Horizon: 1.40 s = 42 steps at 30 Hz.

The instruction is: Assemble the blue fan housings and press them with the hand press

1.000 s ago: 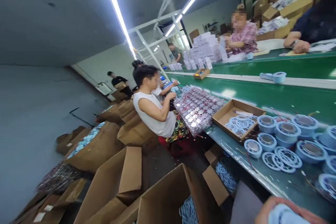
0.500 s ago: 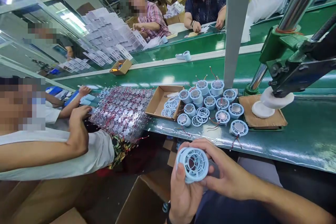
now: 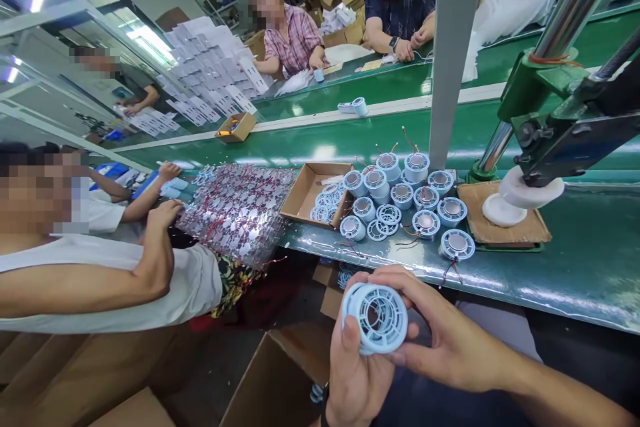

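A light blue round plastic fan housing (image 3: 373, 317) is held between both hands above my lap, its ribbed, ring-shaped open end facing me. My left hand (image 3: 355, 373) cups it from below and the left, the thumb on its side. From the right, my right hand (image 3: 445, 333) grips its rim, fingers over the top and thumb below. On the bench beyond stand several light blue round units (image 3: 425, 221), topped with silvery discs and trailing thin wires. Loose light blue rings (image 3: 388, 215) lie among them, nearest the front edge.
A cardboard tray (image 3: 295, 197) holds more rings. Bagged silvery parts with red wires (image 3: 240, 213) lie left of it. A lever press (image 3: 533, 180) stands at right over a cardboard-covered base (image 3: 535, 230). A co-worker (image 3: 110, 280) sits at left; below is an open carton (image 3: 270, 380).
Both hands and the fan housing have shifted slightly right in view, and the housing looks a little turned. My grip stays the same. Co-workers across the bench have moved their arms.
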Each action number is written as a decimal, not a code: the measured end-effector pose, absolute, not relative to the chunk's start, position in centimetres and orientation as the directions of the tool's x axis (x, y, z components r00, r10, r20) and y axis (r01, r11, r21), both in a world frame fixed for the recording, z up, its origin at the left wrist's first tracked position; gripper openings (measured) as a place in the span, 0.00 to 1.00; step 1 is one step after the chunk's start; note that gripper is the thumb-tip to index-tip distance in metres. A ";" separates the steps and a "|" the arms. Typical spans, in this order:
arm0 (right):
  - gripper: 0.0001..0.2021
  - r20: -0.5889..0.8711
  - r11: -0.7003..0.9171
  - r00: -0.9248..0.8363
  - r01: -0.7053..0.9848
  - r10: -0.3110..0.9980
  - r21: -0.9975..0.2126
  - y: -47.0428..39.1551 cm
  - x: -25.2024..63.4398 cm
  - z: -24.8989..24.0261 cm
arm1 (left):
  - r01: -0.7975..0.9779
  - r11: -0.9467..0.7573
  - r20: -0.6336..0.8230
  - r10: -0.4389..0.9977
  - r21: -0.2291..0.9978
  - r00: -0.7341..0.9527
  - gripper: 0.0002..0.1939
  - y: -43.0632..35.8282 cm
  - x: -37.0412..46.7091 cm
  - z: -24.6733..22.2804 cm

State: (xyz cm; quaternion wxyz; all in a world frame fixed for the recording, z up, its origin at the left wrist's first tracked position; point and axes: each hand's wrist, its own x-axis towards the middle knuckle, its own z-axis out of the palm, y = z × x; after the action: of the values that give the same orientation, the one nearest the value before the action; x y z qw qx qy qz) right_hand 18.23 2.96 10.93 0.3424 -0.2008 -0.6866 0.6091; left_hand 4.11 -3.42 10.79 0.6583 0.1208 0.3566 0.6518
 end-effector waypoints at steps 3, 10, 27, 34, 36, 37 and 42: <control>0.31 0.216 0.138 -0.685 -0.167 0.696 -0.976 2.8 18.0 10.9 | -0.783 0.114 -0.338 0.932 0.612 -0.128 0.23 -3.6 4.1 10.5; 0.27 0.154 0.136 -0.613 -0.077 0.775 -0.988 2.1 17.2 11.3 | -0.753 0.053 -0.308 0.930 0.656 -0.202 0.22 -3.2 4.6 9.6; 0.25 0.086 0.056 -0.757 -0.066 0.648 -0.996 3.3 18.6 11.6 | -0.883 0.195 -0.432 0.902 0.428 -0.010 0.13 -3.7 3.4 10.0; 0.26 0.075 0.047 -0.760 -0.058 0.646 -0.997 3.3 18.7 11.0 | -0.874 0.190 -0.439 0.898 0.448 -0.030 0.15 -3.6 3.4 10.0; 0.26 0.081 0.053 -0.757 -0.060 0.648 -0.997 3.3 18.7 11.0 | -0.873 0.193 -0.443 0.896 0.449 -0.030 0.15 -3.6 3.4 10.0; 0.26 0.081 0.055 -0.756 -0.060 0.649 -0.997 3.3 18.7 11.0 | -0.872 0.193 -0.445 0.895 0.450 -0.031 0.15 -3.7 3.4 10.0; 0.26 0.176 0.181 -0.714 -0.071 0.677 -0.981 2.6 18.6 11.5 | -0.810 0.202 -0.428 0.901 0.550 -0.066 0.20 -4.1 3.7 9.7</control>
State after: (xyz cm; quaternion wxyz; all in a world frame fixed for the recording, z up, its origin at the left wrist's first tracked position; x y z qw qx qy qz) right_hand 18.59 2.65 11.48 0.3103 -0.2158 -0.7029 0.6025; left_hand 3.69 -4.08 9.74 0.6806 0.0616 0.3711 0.6286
